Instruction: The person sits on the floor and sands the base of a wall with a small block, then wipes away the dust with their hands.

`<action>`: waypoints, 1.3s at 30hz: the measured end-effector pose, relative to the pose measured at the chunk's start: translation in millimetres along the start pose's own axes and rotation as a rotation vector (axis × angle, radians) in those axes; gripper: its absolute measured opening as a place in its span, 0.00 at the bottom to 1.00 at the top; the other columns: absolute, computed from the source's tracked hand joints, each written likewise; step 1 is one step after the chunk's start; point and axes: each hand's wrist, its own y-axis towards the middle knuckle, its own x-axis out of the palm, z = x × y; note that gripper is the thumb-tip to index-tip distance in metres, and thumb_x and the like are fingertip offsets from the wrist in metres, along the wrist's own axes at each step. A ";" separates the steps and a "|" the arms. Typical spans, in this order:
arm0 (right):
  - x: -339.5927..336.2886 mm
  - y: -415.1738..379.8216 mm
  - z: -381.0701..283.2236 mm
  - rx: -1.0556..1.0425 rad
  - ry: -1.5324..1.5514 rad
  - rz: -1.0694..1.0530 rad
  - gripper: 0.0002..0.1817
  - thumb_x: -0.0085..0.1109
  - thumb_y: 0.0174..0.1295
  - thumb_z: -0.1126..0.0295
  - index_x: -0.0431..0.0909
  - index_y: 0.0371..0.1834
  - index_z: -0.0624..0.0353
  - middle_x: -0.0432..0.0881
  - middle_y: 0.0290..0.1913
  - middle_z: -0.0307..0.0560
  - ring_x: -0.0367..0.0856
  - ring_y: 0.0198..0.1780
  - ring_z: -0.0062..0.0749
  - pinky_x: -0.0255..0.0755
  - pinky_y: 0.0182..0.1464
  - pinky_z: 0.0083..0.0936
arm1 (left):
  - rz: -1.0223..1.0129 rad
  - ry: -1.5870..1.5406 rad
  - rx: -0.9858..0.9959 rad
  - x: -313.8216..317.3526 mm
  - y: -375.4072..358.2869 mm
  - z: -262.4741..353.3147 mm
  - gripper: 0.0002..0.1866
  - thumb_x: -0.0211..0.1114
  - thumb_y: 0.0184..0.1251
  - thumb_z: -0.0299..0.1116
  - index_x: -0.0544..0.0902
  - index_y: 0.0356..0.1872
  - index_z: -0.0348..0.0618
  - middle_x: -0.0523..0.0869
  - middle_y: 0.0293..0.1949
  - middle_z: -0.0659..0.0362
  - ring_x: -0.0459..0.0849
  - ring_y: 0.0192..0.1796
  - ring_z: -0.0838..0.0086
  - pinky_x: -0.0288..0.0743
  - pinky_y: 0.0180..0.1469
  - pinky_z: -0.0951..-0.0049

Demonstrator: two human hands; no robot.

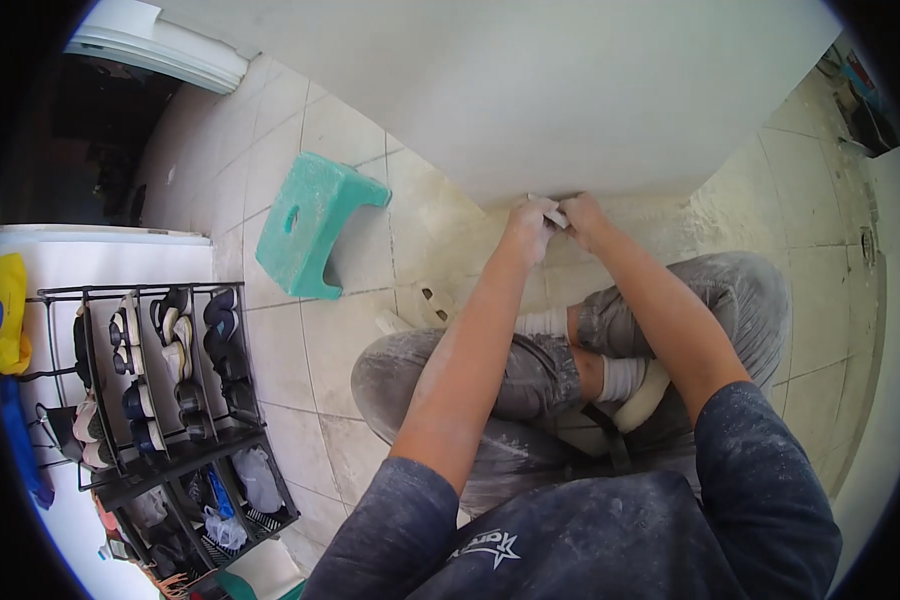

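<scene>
I sit cross-legged on a tiled floor facing a white wall (570, 90). Both hands reach out to the wall's bottom edge. My left hand (530, 228) and my right hand (582, 215) are closed together on a small white piece (555, 213), perhaps sandpaper or a pad, pressed against the wall where it meets the floor. White dust covers my hands, forearms and grey trousers (530, 380). What exactly the piece is stays hidden by my fingers.
A green plastic step stool (310, 225) lies tipped on the tiles to the left. A black shoe rack (165, 380) with several pairs of shoes stands further left. A floor drain (867, 243) sits at the right. A pale sandal (430, 300) lies near my knee.
</scene>
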 end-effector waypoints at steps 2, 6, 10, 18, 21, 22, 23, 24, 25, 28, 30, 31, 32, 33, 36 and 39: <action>6.6 -2.5 2.4 -0.091 0.073 0.033 0.08 0.49 0.49 0.78 0.71 0.32 0.73 0.74 0.29 0.53 0.74 0.28 0.34 0.69 0.23 0.31 | 0.056 -0.006 0.014 4.3 1.8 -1.7 0.05 0.54 0.54 0.21 0.72 0.33 0.35 0.75 0.34 0.53 0.75 0.39 0.64 0.71 0.45 0.62; 5.0 3.7 11.5 -0.058 0.075 0.016 0.10 0.49 0.49 0.77 0.71 0.33 0.73 0.73 0.29 0.53 0.73 0.27 0.35 0.68 0.22 0.31 | 0.001 -0.025 0.070 7.9 -15.7 1.0 0.05 0.53 0.53 0.20 0.72 0.32 0.34 0.75 0.32 0.53 0.75 0.37 0.64 0.72 0.43 0.64; 3.3 9.6 12.4 -0.048 -0.036 0.067 0.12 0.50 0.48 0.76 0.70 0.35 0.73 0.74 0.31 0.56 0.75 0.28 0.37 0.67 0.19 0.31 | -0.001 0.016 0.056 4.7 -8.9 0.6 0.05 0.53 0.52 0.20 0.72 0.31 0.36 0.74 0.31 0.54 0.75 0.37 0.65 0.72 0.42 0.64; -9.0 16.0 32.4 -0.064 -0.246 -0.010 0.13 0.48 0.50 0.76 0.68 0.38 0.73 0.73 0.29 0.54 0.74 0.26 0.34 0.67 0.21 0.29 | 0.029 0.052 0.074 -6.6 -6.9 -18.0 0.03 0.55 0.50 0.22 0.72 0.26 0.42 0.74 0.24 0.60 0.74 0.29 0.71 0.70 0.34 0.69; 3.3 9.4 15.6 -0.113 -0.202 0.093 0.11 0.48 0.49 0.78 0.68 0.36 0.73 0.73 0.28 0.54 0.74 0.26 0.33 0.67 0.21 0.30 | 0.042 0.073 0.082 5.5 -1.7 -3.3 0.02 0.54 0.51 0.22 0.72 0.26 0.42 0.74 0.26 0.59 0.74 0.30 0.71 0.70 0.35 0.69; 5.7 7.5 10.2 -0.116 -0.143 0.102 0.12 0.48 0.48 0.78 0.69 0.36 0.73 0.73 0.28 0.55 0.74 0.26 0.35 0.67 0.21 0.31 | 0.055 0.061 0.091 8.7 -6.9 -2.4 0.03 0.53 0.51 0.22 0.71 0.27 0.41 0.74 0.27 0.58 0.75 0.32 0.70 0.71 0.37 0.67; 8.0 5.3 7.3 -0.111 -0.085 0.107 0.12 0.48 0.47 0.77 0.70 0.35 0.74 0.74 0.28 0.57 0.74 0.25 0.37 0.67 0.21 0.32 | 0.076 0.047 0.096 10.5 -10.4 -0.3 0.03 0.53 0.52 0.22 0.71 0.28 0.40 0.74 0.29 0.57 0.75 0.33 0.69 0.72 0.38 0.66; 9.7 2.5 7.0 -0.096 -0.028 0.111 0.12 0.48 0.46 0.77 0.70 0.34 0.74 0.74 0.27 0.58 0.75 0.25 0.39 0.67 0.21 0.33 | 0.039 0.093 0.123 8.7 -5.8 -1.1 0.03 0.53 0.52 0.22 0.71 0.28 0.40 0.74 0.29 0.57 0.75 0.33 0.69 0.72 0.38 0.66; 8.6 1.3 5.9 -0.078 -0.034 0.068 0.12 0.48 0.46 0.78 0.70 0.35 0.74 0.74 0.29 0.58 0.75 0.26 0.39 0.67 0.21 0.33 | 0.010 0.137 0.143 5.9 -2.5 -5.2 0.03 0.53 0.52 0.22 0.71 0.28 0.40 0.74 0.28 0.57 0.75 0.33 0.69 0.72 0.37 0.66; 2.3 7.6 15.2 -0.035 -0.063 -0.009 0.12 0.47 0.47 0.79 0.69 0.37 0.74 0.73 0.31 0.58 0.75 0.27 0.38 0.67 0.21 0.33 | 0.001 0.203 0.132 -5.7 -4.1 -12.9 0.03 0.52 0.52 0.22 0.71 0.28 0.41 0.73 0.28 0.58 0.74 0.32 0.70 0.71 0.36 0.67; 0.8 21.2 20.6 -0.066 -0.111 0.014 0.12 0.47 0.48 0.79 0.69 0.36 0.74 0.73 0.31 0.58 0.74 0.27 0.37 0.67 0.20 0.32 | 0.017 0.199 0.123 1.4 -5.3 -8.8 0.03 0.52 0.52 0.22 0.71 0.28 0.41 0.73 0.28 0.58 0.74 0.31 0.70 0.71 0.36 0.67; 2.6 14.5 15.1 -0.072 -0.085 0.032 0.11 0.47 0.48 0.79 0.69 0.35 0.74 0.73 0.31 0.58 0.74 0.27 0.37 0.67 0.20 0.32 | 0.035 0.188 0.116 7.4 -11.3 -5.0 0.03 0.52 0.52 0.22 0.70 0.28 0.41 0.73 0.28 0.58 0.74 0.31 0.70 0.71 0.36 0.67; 6.3 6.8 12.2 -0.078 -0.057 0.049 0.11 0.47 0.48 0.79 0.69 0.35 0.74 0.73 0.30 0.58 0.74 0.27 0.37 0.67 0.20 0.32 | 0.054 0.178 0.110 13.4 -16.5 -0.3 0.03 0.53 0.52 0.23 0.70 0.28 0.41 0.73 0.28 0.58 0.74 0.31 0.70 0.70 0.37 0.67; 8.4 1.2 6.3 -0.083 -0.029 0.064 0.10 0.47 0.48 0.78 0.69 0.34 0.74 0.73 0.30 0.57 0.74 0.26 0.37 0.67 0.20 0.32 | 0.049 0.168 0.111 15.7 -16.2 1.8 0.03 0.52 0.52 0.22 0.70 0.28 0.41 0.72 0.28 0.58 0.74 0.31 0.70 0.70 0.37 0.66; 5.9 -7.1 -2.2 -0.063 -0.047 0.012 0.11 0.47 0.50 0.79 0.67 0.37 0.73 0.73 0.31 0.53 0.74 0.27 0.34 0.70 0.24 0.31 | 0.053 0.158 0.108 13.0 -17.9 -1.1 0.03 0.52 0.52 0.22 0.70 0.28 0.41 0.72 0.28 0.58 0.73 0.32 0.69 0.70 0.38 0.66; 1.3 7.3 6.4 0.000 -0.124 -0.104 0.12 0.47 0.50 0.79 0.67 0.38 0.73 0.73 0.33 0.55 0.75 0.28 0.35 0.71 0.26 0.33 | 0.055 0.180 0.101 8.5 -12.0 -1.4 0.03 0.52 0.52 0.21 0.70 0.28 0.40 0.72 0.28 0.58 0.73 0.32 0.69 0.70 0.38 0.65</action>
